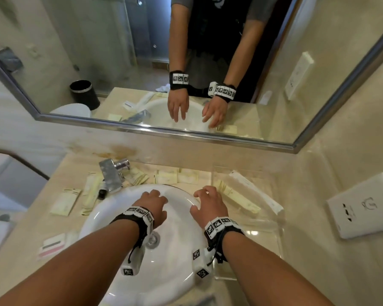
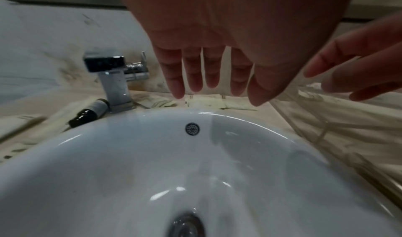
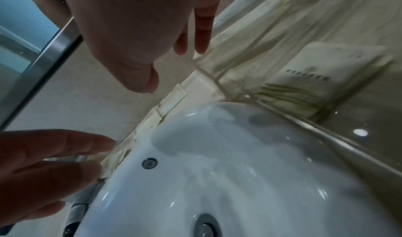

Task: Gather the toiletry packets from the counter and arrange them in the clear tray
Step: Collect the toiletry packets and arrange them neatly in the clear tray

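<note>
Both of my hands hover over the white sink [image 1: 111,219], palms down, fingers loosely spread, holding nothing. My left hand [image 1: 153,198] is near the basin's back rim; my right hand [image 1: 207,198] is by the clear tray [image 1: 260,241] on the right. A pale yellow packet [image 1: 238,196] and a long white packet [image 1: 258,191] lie in the tray. Pale packets [image 1: 177,176] lie behind the sink, more packets [image 1: 65,200] left of the faucet, and a pink-striped packet [image 1: 51,246] at the front left. The left wrist view shows my left fingers [image 2: 195,75] straight above packets [image 2: 206,101].
A chrome faucet [image 1: 112,173] stands at the back left with a small dark bottle [image 1: 102,192] beside it. A white box [image 1: 363,208] lies on the counter right of the tray. The mirror [image 1: 97,62] and wall close the back, a wall the right side.
</note>
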### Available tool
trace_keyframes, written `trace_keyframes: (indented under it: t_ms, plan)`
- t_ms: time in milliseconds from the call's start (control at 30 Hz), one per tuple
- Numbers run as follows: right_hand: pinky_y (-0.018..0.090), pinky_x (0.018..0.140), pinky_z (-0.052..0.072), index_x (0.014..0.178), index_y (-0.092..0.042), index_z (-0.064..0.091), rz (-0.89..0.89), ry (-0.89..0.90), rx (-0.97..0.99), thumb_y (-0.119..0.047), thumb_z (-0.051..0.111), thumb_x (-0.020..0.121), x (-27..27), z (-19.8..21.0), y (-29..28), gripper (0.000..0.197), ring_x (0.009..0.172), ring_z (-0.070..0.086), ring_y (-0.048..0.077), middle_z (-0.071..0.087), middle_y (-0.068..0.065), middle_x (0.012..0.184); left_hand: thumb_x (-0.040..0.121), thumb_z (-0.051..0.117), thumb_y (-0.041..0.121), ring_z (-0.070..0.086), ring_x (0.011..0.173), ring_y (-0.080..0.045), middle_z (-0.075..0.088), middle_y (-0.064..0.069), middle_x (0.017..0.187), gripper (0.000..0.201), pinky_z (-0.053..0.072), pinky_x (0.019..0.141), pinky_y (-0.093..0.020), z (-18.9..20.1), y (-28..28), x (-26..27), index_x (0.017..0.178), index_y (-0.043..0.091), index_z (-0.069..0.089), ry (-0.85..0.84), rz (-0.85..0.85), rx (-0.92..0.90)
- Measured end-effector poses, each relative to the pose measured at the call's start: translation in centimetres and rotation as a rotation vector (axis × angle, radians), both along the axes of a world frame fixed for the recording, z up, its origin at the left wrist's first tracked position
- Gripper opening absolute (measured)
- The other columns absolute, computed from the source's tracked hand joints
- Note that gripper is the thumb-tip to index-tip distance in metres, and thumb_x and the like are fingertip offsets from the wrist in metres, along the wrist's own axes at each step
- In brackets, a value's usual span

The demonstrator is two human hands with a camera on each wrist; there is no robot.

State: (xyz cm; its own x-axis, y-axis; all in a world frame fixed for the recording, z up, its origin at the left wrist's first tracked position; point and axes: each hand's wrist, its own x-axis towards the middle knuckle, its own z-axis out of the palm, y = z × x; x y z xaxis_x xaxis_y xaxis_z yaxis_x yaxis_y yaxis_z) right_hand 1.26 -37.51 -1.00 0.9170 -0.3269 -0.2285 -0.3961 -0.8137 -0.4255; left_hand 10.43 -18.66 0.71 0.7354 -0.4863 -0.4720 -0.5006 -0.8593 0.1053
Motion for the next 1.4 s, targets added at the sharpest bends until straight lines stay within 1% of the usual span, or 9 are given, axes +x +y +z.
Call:
trace_keyframes:
  t_ms: [167, 400, 567, 733, 900, 1067, 1167, 1300, 1400]
  plan:
    - [0.034, 0.1, 0.045, 0.134, -0.031, 0.051, 0.034, 0.089, 0.015, -0.039, 0.058, 0.088, 3.8, -0.2, 1.8, 0.047, 0.134, 0.037, 0.02, 0.03, -0.004, 0.151, 0.09, 0.05, 0.04, 0.036, 0.132, -0.029, 0.034, -0.003, 0.15, 0.053, 0.044, 0.101, -0.041, -0.4, 1.1, 2.6, 0.142, 0.03, 0.043, -0.008, 0.086, -0.031]
    - [0.036, 0.105, 0.044, 0.143, -0.03, 0.047, -0.024, 0.211, 0.035, -0.041, 0.056, 0.089, 7.4, -1.3, 1.2, 0.056, 0.135, 0.039, 0.023, 0.028, -0.003, 0.153, 0.091, 0.05, 0.037, 0.032, 0.136, -0.028, 0.03, -0.003, 0.153, 0.055, 0.041, 0.106, -0.041, -2.3, -0.5, 5.5, 0.144, 0.029, 0.04, 0.053, 0.102, -0.045]
    - [0.038, 0.109, 0.044, 0.148, -0.033, 0.041, -0.06, 0.281, 0.125, -0.046, 0.056, 0.087, 10.3, -2.1, 0.5, 0.064, 0.136, 0.046, 0.024, 0.02, -0.001, 0.16, 0.091, 0.047, 0.038, 0.037, 0.133, -0.031, 0.031, -0.004, 0.152, 0.052, 0.039, 0.106, -0.041, -3.6, -2.1, 8.1, 0.143, 0.03, 0.041, 0.08, 0.144, -0.074]
    - [0.037, 0.113, 0.037, 0.155, -0.034, 0.031, -0.06, 0.371, 0.136, -0.044, 0.057, 0.09, 13.4, -3.2, -0.1, 0.07, 0.147, 0.031, 0.028, 0.008, 0.003, 0.167, 0.087, 0.051, 0.035, 0.035, 0.136, -0.033, 0.02, -0.003, 0.158, 0.059, 0.037, 0.11, -0.042, -5.2, -2.9, 10.6, 0.145, 0.034, 0.037, 0.15, 0.227, -0.065]
    - [0.045, 0.11, 0.041, 0.156, -0.033, 0.023, -0.181, 0.412, 0.171, -0.055, 0.056, 0.084, 15.3, -4.9, -0.8, 0.083, 0.143, 0.033, 0.034, 0.022, 0.009, 0.161, 0.081, 0.054, 0.033, 0.034, 0.133, -0.033, 0.026, -0.004, 0.152, 0.063, 0.04, 0.105, -0.045, -6.6, -2.6, 12.0, 0.142, 0.031, 0.039, 0.054, 0.263, -0.016]
    - [0.051, 0.114, 0.033, 0.159, -0.04, 0.012, -0.193, 0.432, 0.194, -0.065, 0.056, 0.083, 16.8, -5.9, -0.3, 0.09, 0.151, 0.011, 0.034, 0.01, 0.009, 0.167, 0.076, 0.055, 0.033, 0.016, 0.141, -0.035, 0.02, -0.003, 0.152, 0.061, 0.031, 0.108, -0.056, -7.4, -1.5, 13.4, 0.135, 0.033, 0.041, 0.081, 0.358, 0.029]
    - [0.053, 0.114, 0.033, 0.157, -0.045, 0.011, -0.17, 0.425, 0.148, -0.071, 0.056, 0.079, 17.6, -6.4, 0.9, 0.094, 0.151, 0.01, 0.035, 0.007, 0.009, 0.167, 0.079, 0.05, 0.032, 0.008, 0.144, -0.038, 0.009, -0.001, 0.156, 0.055, 0.027, 0.109, -0.061, -7.4, -1.2, 14.3, 0.132, 0.035, 0.04, 0.184, 0.455, 0.038]
    - [0.054, 0.11, 0.032, 0.156, -0.044, 0.016, -0.19, 0.399, 0.067, -0.071, 0.058, 0.079, 18.2, -7.1, 2.3, 0.092, 0.148, 0.013, 0.034, 0.01, 0.007, 0.166, 0.08, 0.047, 0.029, 0.018, 0.139, -0.042, 0.014, -0.002, 0.151, 0.047, 0.036, 0.103, -0.061, -7.5, -1.2, 14.7, 0.126, 0.033, 0.043, 0.25, 0.504, 0.036]
    - [0.051, 0.106, 0.037, 0.155, -0.04, 0.017, -0.163, 0.397, 0.0, -0.063, 0.062, 0.082, 18.6, -7.7, 2.6, 0.089, 0.143, 0.021, 0.033, 0.019, 0.007, 0.16, 0.08, 0.047, 0.026, 0.021, 0.138, -0.041, 0.01, 0.0, 0.155, 0.055, 0.037, 0.105, -0.057, -7.6, -1.1, 15.0, 0.134, 0.035, 0.041, 0.261, 0.466, 0.035]
